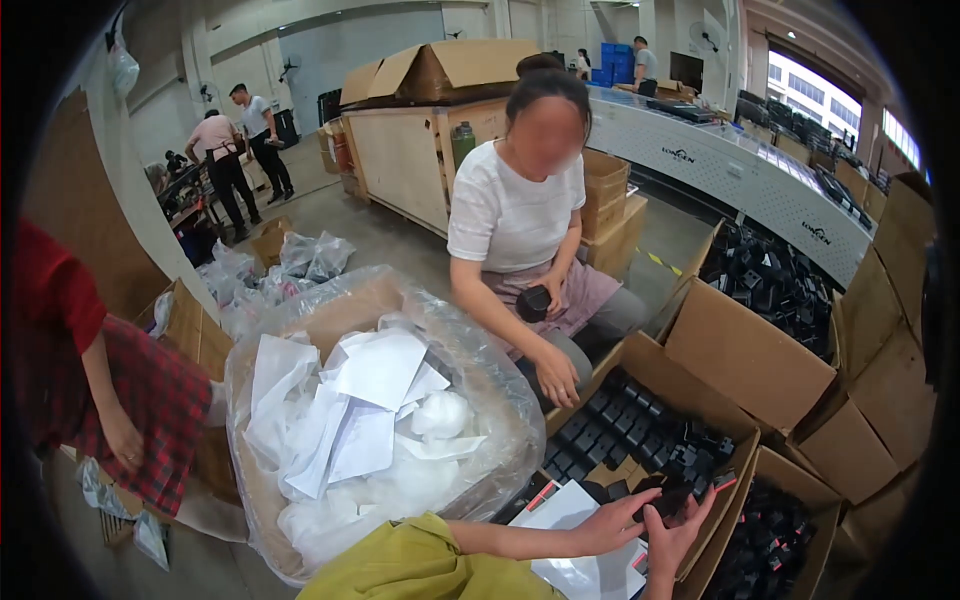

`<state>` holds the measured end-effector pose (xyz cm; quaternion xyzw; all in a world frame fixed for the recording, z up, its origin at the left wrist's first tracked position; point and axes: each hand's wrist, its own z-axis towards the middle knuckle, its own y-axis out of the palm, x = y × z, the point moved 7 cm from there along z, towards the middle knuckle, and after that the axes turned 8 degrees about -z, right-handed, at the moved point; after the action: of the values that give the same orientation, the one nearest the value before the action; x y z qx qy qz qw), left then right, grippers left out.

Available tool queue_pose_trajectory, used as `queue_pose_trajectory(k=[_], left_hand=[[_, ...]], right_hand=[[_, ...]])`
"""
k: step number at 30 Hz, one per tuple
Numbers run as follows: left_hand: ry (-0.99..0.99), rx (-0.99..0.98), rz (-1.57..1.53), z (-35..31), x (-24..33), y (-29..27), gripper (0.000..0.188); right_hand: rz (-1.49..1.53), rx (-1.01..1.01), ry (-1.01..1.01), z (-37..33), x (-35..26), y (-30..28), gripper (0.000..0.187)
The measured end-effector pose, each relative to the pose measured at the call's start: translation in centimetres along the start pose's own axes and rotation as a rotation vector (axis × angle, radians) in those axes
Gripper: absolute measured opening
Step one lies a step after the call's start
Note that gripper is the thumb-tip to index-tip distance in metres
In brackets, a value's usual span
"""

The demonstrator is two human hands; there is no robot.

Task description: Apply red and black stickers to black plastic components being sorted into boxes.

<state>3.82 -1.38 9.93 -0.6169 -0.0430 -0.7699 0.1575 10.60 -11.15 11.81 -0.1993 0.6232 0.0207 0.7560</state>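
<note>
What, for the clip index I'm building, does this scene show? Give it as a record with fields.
Left hand: on a black part
Right hand: on the same part
Near the hands: white sheet; open carton of black parts
Left of the carton: plastic-lined bin with papers
Co-worker opposite: seated, white top, holding a dark piece
Person at left: red top, plaid skirt

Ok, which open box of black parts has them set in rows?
The middle box, by the person's left hand and right hand: its parts mostly stand in rows; those in the far box and lower-right box look jumbled.
</note>
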Motion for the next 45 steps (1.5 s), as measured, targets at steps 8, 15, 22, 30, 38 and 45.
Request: queue_pose_trajectory(k=[8,15,22,30,38,45], left_hand=[[-0.264,0.143,-0.128,-0.2,-0.1,-4.5,0.031],[-0.207,0.208,-0.722,0.9,0.0,-6.9,0.02],[-0.307,0.04,-0.692,0.3,-1.0,-4.2,0.022],[-0.364,-0.025,-0.615,-0.7,-1.1,-3.5,0.025],[-0.409,-0.012,-0.593,-0.7,-0.9,-3.5,0.025],[-0.437,0.005,-0.538,-1.2,-1.3,-4.1,0.026]], right_hand=[[0.208,-0.114,-0.064,-0.3,-0.9,1.5,0.069],[0.456,-0.226,0.045,0.2,-3.2,-0.4,0.007],[0.36,-0.522,0.252,-2.0,-1.9,2.9,0.007],[0.178,-0.372,0.23,-1.5,-1.0,1.3,0.01],[0.11,-0.354,0.276,-1.2,-0.7,1.0,0.012],[0.171,-0.245,0.268,-0.5,-0.9,-0.9,0.014]])
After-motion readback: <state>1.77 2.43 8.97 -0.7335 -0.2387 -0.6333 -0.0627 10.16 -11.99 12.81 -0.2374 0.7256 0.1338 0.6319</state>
